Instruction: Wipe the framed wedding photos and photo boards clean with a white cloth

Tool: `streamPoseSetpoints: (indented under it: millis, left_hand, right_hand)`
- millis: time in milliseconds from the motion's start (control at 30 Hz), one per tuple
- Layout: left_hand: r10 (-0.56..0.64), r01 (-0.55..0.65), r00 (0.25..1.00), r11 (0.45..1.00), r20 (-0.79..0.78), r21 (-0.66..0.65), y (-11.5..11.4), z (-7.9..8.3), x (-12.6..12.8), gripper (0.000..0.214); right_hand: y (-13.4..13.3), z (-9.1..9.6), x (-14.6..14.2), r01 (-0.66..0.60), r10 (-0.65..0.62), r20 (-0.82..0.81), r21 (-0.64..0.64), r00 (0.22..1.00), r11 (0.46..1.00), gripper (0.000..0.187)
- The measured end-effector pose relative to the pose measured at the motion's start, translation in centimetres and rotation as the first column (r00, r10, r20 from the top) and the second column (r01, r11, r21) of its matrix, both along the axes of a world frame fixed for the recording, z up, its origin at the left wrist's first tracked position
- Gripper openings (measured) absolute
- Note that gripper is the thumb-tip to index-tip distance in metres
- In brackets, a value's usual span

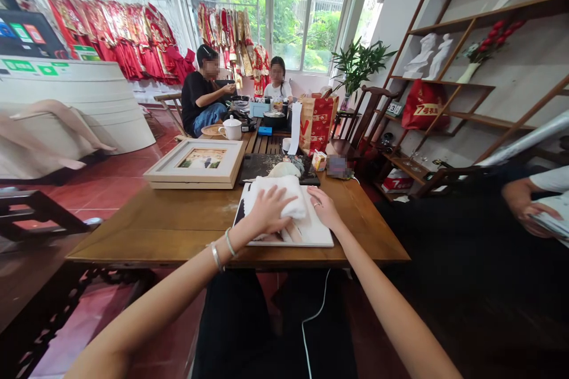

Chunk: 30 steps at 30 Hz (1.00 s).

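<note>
Pressing palm-down, your left hand [267,211] lies on a white cloth [291,188]. The fingers are spread and only lightly curved over the fabric, so the hand is not closed around it. Two bracelets [223,249] sit on that wrist.

The cloth is bunched on the far half of a flat white-edged photo panel [311,238]. The panel lies on the wooden table [178,225] right in front of you, its near edge close to the table's edge.

Your right hand [324,206] rests just beside the cloth, at the panel's right side. Its fingers are stretched out and loosely apart, touching the panel's surface and gripping nothing. I cannot tell whether its fingertips also touch the cloth.

Beyond the panel, a dark tray [260,167] lies against its far edge, and a framed picture [198,163] rests flat to the left of the tray. Farther along are a white teapot [232,128] and a red bag [317,121]. Two people sit at the far end. At the right edge of the view, another person's hand [523,204] rests well apart from yours.
</note>
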<state>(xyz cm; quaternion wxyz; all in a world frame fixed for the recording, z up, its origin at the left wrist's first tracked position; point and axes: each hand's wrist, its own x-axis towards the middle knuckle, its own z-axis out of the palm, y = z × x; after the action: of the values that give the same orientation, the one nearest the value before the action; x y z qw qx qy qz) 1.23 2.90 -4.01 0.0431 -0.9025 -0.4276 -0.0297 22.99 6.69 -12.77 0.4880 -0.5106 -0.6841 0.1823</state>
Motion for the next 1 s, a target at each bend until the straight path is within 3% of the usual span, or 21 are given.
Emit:
streamPoseSetpoints:
  millis: [133,267,367,567,667,800,1000]
  left_hand:
    - [0.027,-0.028,0.999,0.999,0.039,0.045,3.8,-0.5,0.4,0.055]
    - [0.014,-0.018,0.998,0.998,0.066,0.055,3.8,-0.9,0.7,0.054]
    - [-0.024,0.021,0.996,0.999,0.091,0.036,1.4,-1.1,0.2,0.058]
    - [-0.117,0.122,0.987,0.991,0.109,-0.044,-6.1,-0.6,-2.0,0.069]
    - [-0.189,0.198,0.977,0.976,0.101,-0.090,-7.7,0.0,-2.8,0.073]
    - [-0.204,0.212,0.973,0.975,0.109,-0.065,-5.2,0.1,-3.2,0.070]
    - [-0.161,0.159,0.984,0.987,0.077,0.027,2.6,-0.4,-3.7,0.062]
  right_hand:
    - [0.0,0.0,0.0,-0.006,0.006,-0.012,-0.011,1.000,1.000,0.034]
    - [-0.1,0.1,-0.1,0.006,-0.007,-0.019,-0.014,1.000,1.000,0.034]
    - [-0.1,0.2,-0.1,0.007,-0.008,-0.035,-0.010,0.999,1.000,0.033]
    - [-0.2,0.2,-0.2,-0.003,0.002,-0.053,-0.008,0.999,1.000,0.031]
    - [-0.4,0.3,-0.1,0.002,-0.002,-0.047,-0.008,0.999,1.000,0.033]
    - [-0.4,0.3,-0.2,0.006,-0.006,-0.041,-0.013,0.999,1.000,0.034]
    - [-0.3,0.2,-0.2,0.007,-0.008,-0.058,-0.015,0.998,1.000,0.032]
